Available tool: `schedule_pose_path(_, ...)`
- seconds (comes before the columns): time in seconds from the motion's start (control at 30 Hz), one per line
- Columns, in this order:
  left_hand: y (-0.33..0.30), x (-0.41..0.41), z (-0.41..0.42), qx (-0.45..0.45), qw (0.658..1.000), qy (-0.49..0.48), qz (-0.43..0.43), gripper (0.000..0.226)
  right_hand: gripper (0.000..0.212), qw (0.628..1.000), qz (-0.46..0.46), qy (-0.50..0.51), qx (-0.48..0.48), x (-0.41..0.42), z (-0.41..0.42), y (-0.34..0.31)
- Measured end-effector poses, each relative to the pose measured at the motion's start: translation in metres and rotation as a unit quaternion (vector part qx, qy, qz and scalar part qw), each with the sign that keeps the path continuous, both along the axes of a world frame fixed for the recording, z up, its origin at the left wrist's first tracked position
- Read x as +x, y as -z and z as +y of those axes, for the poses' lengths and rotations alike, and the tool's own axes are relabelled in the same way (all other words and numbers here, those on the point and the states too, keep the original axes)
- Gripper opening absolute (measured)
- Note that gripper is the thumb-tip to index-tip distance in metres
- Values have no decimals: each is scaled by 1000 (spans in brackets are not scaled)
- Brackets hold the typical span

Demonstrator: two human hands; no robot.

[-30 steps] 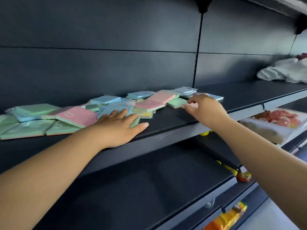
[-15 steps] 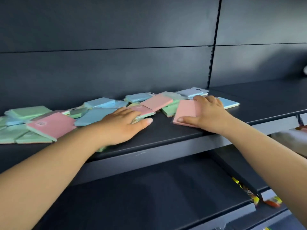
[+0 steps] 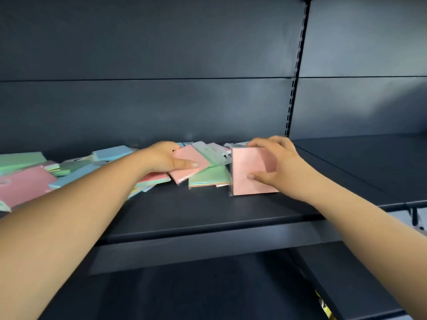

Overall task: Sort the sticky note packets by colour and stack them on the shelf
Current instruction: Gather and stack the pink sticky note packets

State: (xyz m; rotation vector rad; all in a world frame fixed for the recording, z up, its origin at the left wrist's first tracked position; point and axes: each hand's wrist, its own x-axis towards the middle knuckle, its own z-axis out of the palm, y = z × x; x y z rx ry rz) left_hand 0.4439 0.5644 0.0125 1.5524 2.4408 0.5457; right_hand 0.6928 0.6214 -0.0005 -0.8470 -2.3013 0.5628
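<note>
Left hand point(image 3: 163, 158) grips a pink packet point(image 3: 189, 163) atop the mixed pile point(image 3: 92, 167). Right hand point(image 3: 280, 166) pinches another pink pad point(image 3: 248, 173), at 3 o'clock of the pile, tilted on the dark shelf point(image 3: 208, 215).

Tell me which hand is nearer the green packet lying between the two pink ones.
Left, narrowly. The left hand grips a pink packet overlapping the green packet. The right hand holds another pink packet just right of it.
</note>
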Motion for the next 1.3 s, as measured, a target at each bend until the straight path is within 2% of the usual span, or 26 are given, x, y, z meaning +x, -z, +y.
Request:
schedule_pose_path(0.17,-8,9,-3,75,996,-36,7,49,87,998,35,-1,-49,4,10,5)
schedule_pose_path(0.27,-12,10,-9,121,990,-71,-14,48,106,984,121,16,-127,4,14,6)
schedule_pose_path(0.33,-15,8,-15,176,977,-97,-68,44,110,962,194,13,-190,3,18,7)
schedule_pose_path(0.43,-15,1,-27,243,949,-115,-167,31,108,934,251,9,-255,-1,24,2)
schedule_pose_path(0.5,-16,1,-38,281,914,-112,-269,20,103,896,307,-14,-320,-6,25,-3)
schedule_pose_path(0.57,-16,0,-52,312,872,-109,-360,15,80,842,358,-57,-400,-15,20,-9)
schedule_pose_path(0.67,-17,0,-80,341,826,-106,-437,8,38,834,335,-112,-424,-31,2,-15)
schedule_pose_path(0.83,-19,-11,-149,374,803,-141,-442,10,32,812,328,-187,-445,-69,-53,-23)
schedule_pose_path(1.03,-15,-49,-279,411,771,-157,-460,13,34,799,347,-254,-420,-132,-168,-32)
schedule_pose_path(1.17,-9,-81,-371,425,748,-159,-484,23,33,793,348,-270,-422,-178,-252,-32)
schedule_pose_path(1.3,2,-108,-450,432,745,-183,-474,21,33,780,347,-274,-443,-225,-322,-22)
